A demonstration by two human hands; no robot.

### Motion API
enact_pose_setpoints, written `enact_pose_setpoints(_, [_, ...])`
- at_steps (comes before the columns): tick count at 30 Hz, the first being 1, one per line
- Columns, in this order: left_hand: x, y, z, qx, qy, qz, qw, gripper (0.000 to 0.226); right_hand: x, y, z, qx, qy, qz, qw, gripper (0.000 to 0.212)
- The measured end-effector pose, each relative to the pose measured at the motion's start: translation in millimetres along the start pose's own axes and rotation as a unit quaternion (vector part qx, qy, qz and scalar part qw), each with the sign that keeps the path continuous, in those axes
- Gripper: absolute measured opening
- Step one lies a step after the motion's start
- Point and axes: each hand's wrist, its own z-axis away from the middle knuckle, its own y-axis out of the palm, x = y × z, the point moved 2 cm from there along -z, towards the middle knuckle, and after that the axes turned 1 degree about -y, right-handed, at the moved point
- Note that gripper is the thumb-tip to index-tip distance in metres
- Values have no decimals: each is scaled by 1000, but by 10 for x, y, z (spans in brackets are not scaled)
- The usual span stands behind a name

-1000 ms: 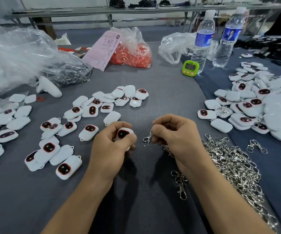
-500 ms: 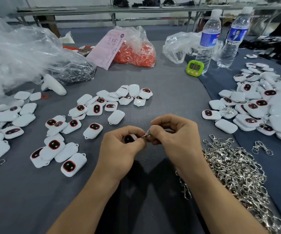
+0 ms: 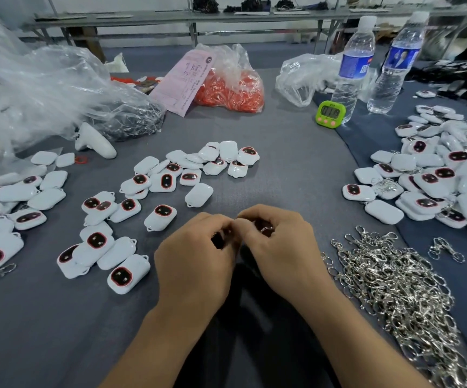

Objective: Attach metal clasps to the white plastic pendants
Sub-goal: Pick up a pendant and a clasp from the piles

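Curling together, left hand and right hand blur; each grip's contents and the pendant's axis cannot be told.

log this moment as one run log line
step: clasp fitting | left hand: grips pendant | right hand: fingers curled against it, clasp hidden | clasp pile: right of hands | state: join not confirmed

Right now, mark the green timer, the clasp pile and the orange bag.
green timer [image 3: 330, 111]: head view, on its display.
clasp pile [image 3: 394, 284]: head view, middle of the heap.
orange bag [image 3: 231, 92]: head view, lower front of the bag.
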Motion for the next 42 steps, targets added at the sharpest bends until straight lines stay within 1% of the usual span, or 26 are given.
enact_pose_setpoints(2, [-2,-23,4,-6,33,24,999,26,23,40,6,72,3,-30,997,20])
enact_pose_setpoints(4, [2,-46,-2,-17,51,51,997,35,34,57,5,116,7,-35,993,24])
enact_pose_setpoints(7, [22,-28,-14,-7,51,74,996,38,37,54,-16,133,28,-57,989,20])
enact_pose_setpoints(9, [38,5,-24,15,42,89,995,39,37,37,-15,139,52,-106,983,17])
enact_pose_setpoints(13, [28,32,-41,50,35,160,985,40,53,-12,10,160,94,-223,957,14])
enact_pose_setpoints(17, [2,17,-29,74,39,197,977,39,93,-24,62,216,98,-259,936,16])
enact_pose_setpoints(19, [-19,-2,-3,83,58,207,973,37,112,-1,107,257,117,-289,915,19])
enact_pose_setpoints(21, [-28,-16,14,87,54,215,971,31,129,46,133,281,167,-351,878,21])
enact_pose_setpoints(22, [-20,-15,8,83,38,218,972,27,138,77,135,282,196,-387,856,22])
enact_pose_setpoints(24, [26,-10,-36,51,-15,228,972,19,145,127,123,275,232,-443,821,30])
enact_pose_setpoints(26, [106,-22,-103,3,-91,285,954,16,135,160,94,260,246,-476,803,35])
enact_pose_setpoints(27, [151,-41,-139,-18,-132,326,936,15,125,163,77,239,253,-482,804,35])
enact_pose_setpoints(28, [190,-69,-170,-30,-170,365,915,14,102,153,57,210,258,-478,813,31])
enact_pose_setpoints(29, [216,-97,-192,-29,-199,392,898,14,79,132,35,175,257,-460,832,22])
enact_pose_setpoints(31, [239,-122,-219,6,-228,411,883,14,40,69,-3,101,240,-411,874,5])
enact_pose_setpoints(32, [236,-113,-221,33,-231,409,882,14,27,36,-14,68,228,-396,887,12])
enact_pose_setpoints(34, [202,-73,-210,84,-227,403,883,13,1,-4,-26,29,208,-391,896,28])
enact_pose_setpoints(35, [183,-50,-203,103,-222,396,885,14,3,-12,-21,25,194,-387,901,30])
enact_pose_setpoints(37, [151,-17,-189,124,-208,390,888,15,17,-26,-10,37,154,-359,920,22])
enact_pose_setpoints(40, [139,-8,-176,126,-200,387,892,18,34,-51,-6,52,92,-239,965,11])
enact_pose_setpoints(42, [144,-3,-175,122,-191,379,897,20,31,-47,1,53,90,-199,974,10])
